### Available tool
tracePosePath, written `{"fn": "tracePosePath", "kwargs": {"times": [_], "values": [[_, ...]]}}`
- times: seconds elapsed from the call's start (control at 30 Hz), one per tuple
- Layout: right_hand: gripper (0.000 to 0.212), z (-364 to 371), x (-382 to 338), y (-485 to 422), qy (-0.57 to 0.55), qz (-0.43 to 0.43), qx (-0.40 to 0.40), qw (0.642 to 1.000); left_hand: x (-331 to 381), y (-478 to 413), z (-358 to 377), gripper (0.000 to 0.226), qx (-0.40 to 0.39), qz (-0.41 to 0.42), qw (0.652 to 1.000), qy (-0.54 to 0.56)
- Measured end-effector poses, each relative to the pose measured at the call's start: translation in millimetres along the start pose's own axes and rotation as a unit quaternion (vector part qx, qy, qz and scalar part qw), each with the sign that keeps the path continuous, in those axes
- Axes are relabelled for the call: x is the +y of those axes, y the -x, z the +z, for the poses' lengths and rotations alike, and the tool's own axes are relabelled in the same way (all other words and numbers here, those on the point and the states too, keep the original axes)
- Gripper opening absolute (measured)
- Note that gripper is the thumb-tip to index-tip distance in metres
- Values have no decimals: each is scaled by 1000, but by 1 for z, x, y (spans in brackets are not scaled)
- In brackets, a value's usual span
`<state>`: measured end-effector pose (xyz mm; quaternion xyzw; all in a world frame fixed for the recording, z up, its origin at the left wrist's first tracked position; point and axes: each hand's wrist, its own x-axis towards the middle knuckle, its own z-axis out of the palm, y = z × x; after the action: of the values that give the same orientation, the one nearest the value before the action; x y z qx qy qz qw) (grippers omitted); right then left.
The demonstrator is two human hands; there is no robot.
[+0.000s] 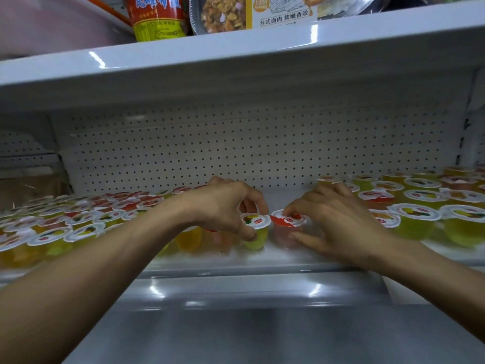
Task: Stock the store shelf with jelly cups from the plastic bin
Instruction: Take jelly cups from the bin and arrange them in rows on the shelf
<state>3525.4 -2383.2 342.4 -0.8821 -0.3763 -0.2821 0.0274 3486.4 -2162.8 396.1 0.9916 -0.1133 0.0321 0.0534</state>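
On the white store shelf (262, 258), my left hand (225, 206) pinches a yellow jelly cup (256, 232) by its lid and side as it stands on the shelf. Right beside it, my right hand (333, 219) holds a red jelly cup (286, 227), with fingers on the lid and the thumb at its side. Several jelly cups (65, 227) fill the shelf to the left, and several more jelly cups (425, 206) stand to the right. The plastic bin is not in view.
A perforated white back panel (236, 143) closes the shelf behind the cups. The shelf above (236, 53) carries a red and yellow can (157, 17) and packaged food (249, 11). A bare strip of shelf lies behind my hands, and a lower shelf edge (262, 287) sits below.
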Motion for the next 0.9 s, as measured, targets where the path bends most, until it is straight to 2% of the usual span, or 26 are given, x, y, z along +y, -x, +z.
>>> {"fn": "tracePosePath", "kwargs": {"times": [0.1, 0.27, 0.37, 0.57, 0.73, 0.8, 0.9], "values": [[45, -2, -2, 1, -20, 7, -10, 1000, -2, 1, 0, 42, 1, 21, 1000, -5], [64, -8, -1, 1, -27, -2, -21, 999, 1, 2, -3, 48, -1, 47, 999, -17], [50, -19, 4, 5, -45, 8, -35, 998, 14, -3, -4, 58, 30, 69, 997, -5], [51, -60, 44, 32, 1, 83, -72, 994, 63, -17, 1, 57, 102, 114, 988, 24], [60, -73, 67, 50, 76, 86, -154, 981, 101, -41, 16, 62, 103, 102, 989, -31], [58, -71, 70, 53, 80, 71, -153, 982, 111, -51, 19, 64, 101, 92, 989, -56], [52, -67, 74, 51, 71, 44, -138, 987, 114, -71, 19, 64, 51, 73, 995, -41]]}}
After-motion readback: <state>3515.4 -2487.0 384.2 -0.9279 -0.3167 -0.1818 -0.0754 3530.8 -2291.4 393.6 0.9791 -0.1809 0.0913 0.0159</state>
